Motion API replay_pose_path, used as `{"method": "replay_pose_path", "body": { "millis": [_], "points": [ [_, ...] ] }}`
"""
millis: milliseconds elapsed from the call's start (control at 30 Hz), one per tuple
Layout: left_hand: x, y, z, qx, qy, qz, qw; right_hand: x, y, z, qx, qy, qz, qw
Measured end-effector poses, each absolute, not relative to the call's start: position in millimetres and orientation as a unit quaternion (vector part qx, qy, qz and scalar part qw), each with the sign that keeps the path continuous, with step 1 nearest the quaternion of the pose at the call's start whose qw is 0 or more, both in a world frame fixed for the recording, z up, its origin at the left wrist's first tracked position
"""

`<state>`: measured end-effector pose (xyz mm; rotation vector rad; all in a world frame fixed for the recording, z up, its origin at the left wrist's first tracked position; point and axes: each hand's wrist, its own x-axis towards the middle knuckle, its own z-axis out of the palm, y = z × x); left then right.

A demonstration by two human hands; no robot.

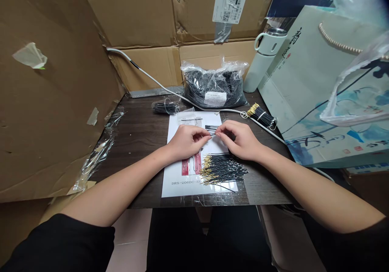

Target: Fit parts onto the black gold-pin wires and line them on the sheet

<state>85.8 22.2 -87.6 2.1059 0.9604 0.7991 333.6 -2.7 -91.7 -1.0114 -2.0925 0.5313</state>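
Note:
My left hand (189,141) and my right hand (240,140) meet fingertip to fingertip above a printed white sheet (173,187). Each hand is closed in a pinch on a thin black wire (213,134), mostly covered by the fingers. Just behind the fingertips lie several short black wires (210,127) side by side. Nearer to me, below the right hand, a heap of black wires (226,170) with gold-coloured ends pointing left rests on the sheet. A small clear bag (187,120) lies past the left hand.
At the back stands a clear bag full of black wires (212,88). Bundled wires (261,116) lie right, another bundle (166,107) left. A white cable (152,79) crosses the table (127,122). A pale bottle (264,59) and paper bag (304,81) stand right; cardboard (54,102) walls the left.

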Motion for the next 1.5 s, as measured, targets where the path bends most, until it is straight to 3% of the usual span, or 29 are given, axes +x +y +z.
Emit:
{"method": "replay_pose_path", "body": {
  "millis": [1500],
  "points": [
    [86.6,18.7,-89.2,0.813,0.329,0.377,0.299,332.2,-4.7,-91.2,-0.389,-0.816,0.228,0.362]
  ]
}}
